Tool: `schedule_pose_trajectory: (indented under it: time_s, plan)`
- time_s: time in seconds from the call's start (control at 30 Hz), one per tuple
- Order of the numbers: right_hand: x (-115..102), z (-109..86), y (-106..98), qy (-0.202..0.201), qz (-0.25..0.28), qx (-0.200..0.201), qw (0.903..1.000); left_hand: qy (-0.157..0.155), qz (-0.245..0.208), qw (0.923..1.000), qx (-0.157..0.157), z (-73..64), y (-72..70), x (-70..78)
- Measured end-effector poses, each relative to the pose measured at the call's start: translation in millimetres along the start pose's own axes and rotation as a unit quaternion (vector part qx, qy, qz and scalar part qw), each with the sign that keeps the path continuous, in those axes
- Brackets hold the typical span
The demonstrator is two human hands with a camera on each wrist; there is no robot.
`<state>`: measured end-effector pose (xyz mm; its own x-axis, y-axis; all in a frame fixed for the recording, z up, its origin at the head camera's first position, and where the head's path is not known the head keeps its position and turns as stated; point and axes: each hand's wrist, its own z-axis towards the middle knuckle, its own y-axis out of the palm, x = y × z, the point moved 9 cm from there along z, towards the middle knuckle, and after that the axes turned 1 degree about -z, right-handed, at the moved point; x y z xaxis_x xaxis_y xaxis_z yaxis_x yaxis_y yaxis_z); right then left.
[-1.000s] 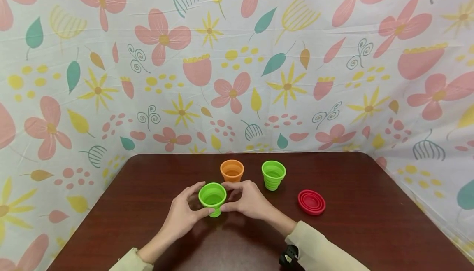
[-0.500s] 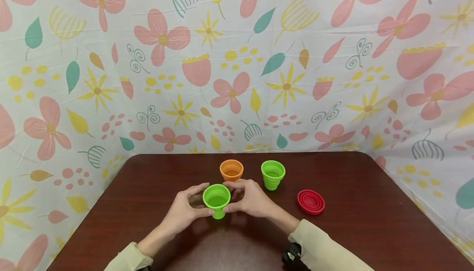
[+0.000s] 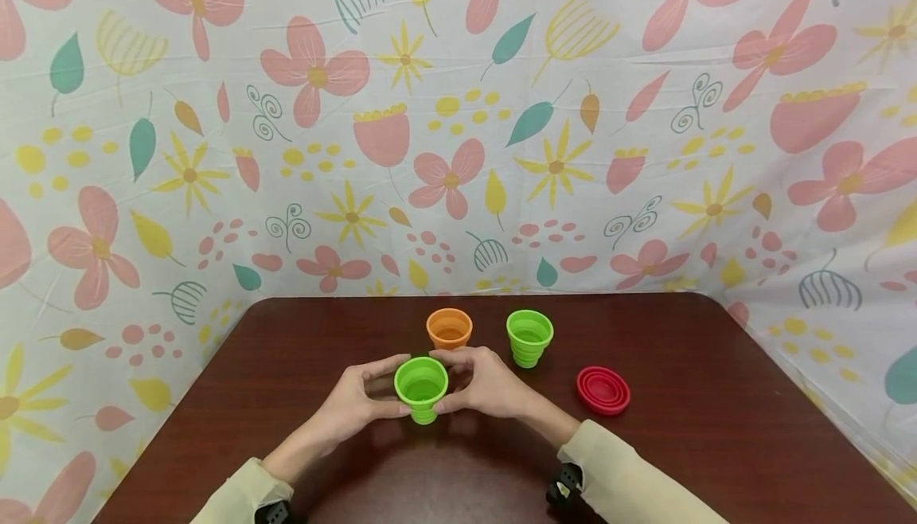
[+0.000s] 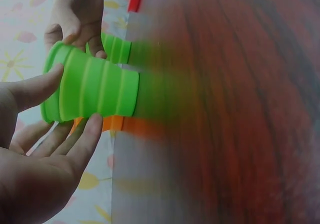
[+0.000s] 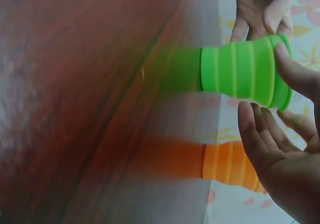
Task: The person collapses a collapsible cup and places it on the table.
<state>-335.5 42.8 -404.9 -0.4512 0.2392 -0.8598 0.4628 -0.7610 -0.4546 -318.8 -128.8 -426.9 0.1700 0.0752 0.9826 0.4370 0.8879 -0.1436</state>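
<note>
A green collapsible cup [image 3: 421, 385], fully extended, stands upright on the table between both hands. My left hand [image 3: 351, 403] holds its left side, the thumb at the rim and the fingers curving behind, as the left wrist view shows on the cup's ribbed wall [image 4: 95, 86]. From the right, my right hand [image 3: 490, 382] holds the rim, its thumb [image 5: 287, 66] on the near side and its fingers curved round the far side. Just behind the right fingertips stands an orange collapsible cup [image 3: 449, 326], its base partly hidden by the hand.
A second green collapsible cup [image 3: 528, 337] stands extended at the back, right of the orange one. Farther right lies a red collapsible cup [image 3: 602, 390], folded flat. The dark, glossy wooden table [image 3: 680, 444] ends at a flowered cloth [image 3: 458, 126] behind.
Both hands have shifted the green cup slightly right and a little toward me, mostly in the first half second. The orange, second green and red cups have stayed put.
</note>
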Motion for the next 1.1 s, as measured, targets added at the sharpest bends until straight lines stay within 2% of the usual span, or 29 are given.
schedule_pose_trajectory:
  time_s: [0.23, 0.53, 0.8, 1.1]
  plan:
    - [3, 2.2, -1, 0.002, 0.026, -0.019, 0.9995, -0.007, -0.001, 0.9999, -0.013, 1.8, -2.2, -4.2]
    - [5, 1.9, -2, 0.003, 0.039, -0.013, 0.9991, -0.01, 0.003, 0.9999, -0.011, 3.6, -4.2, -6.1]
    - [2, -5.1, -5, 0.009, 0.047, -0.007, 0.9989, -0.006, -0.009, 0.9997, -0.02, 4.2, 1.5, -0.9]
    - [-6, -17.7, -11, -0.002, 0.054, -0.006, 0.9985, -0.001, -0.013, 0.9997, -0.019, 5.0, 11.5, 6.2]
